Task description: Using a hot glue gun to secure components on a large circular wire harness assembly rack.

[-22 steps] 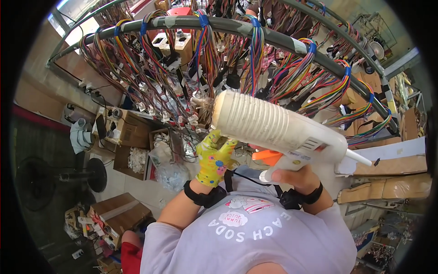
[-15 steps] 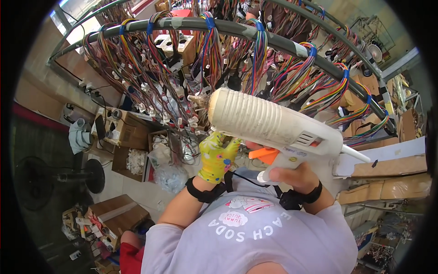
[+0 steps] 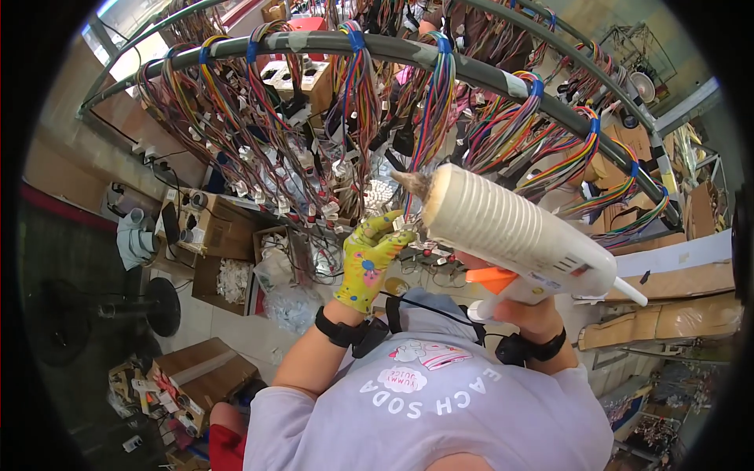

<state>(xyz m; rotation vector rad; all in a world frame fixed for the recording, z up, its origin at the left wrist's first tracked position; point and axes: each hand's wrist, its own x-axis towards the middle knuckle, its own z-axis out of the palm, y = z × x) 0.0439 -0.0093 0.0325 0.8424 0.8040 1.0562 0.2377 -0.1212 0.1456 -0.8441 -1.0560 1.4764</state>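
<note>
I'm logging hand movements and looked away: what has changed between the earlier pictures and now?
The glue gun and the right hand holding it moved rightward, away from the gloved left hand. The right hand's grip is unchanged; whether the left holds anything is unclear. Wire bundles still hang from the rail.

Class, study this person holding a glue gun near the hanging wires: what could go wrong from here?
The gloved left hand is just below the nozzle of the glue gun; if that is hot, a drip might burn it.
Bunches of hanging wires show beyond the nozzle, so stray glue might land on them.
A black cord runs between the wrists and might snag.
</note>
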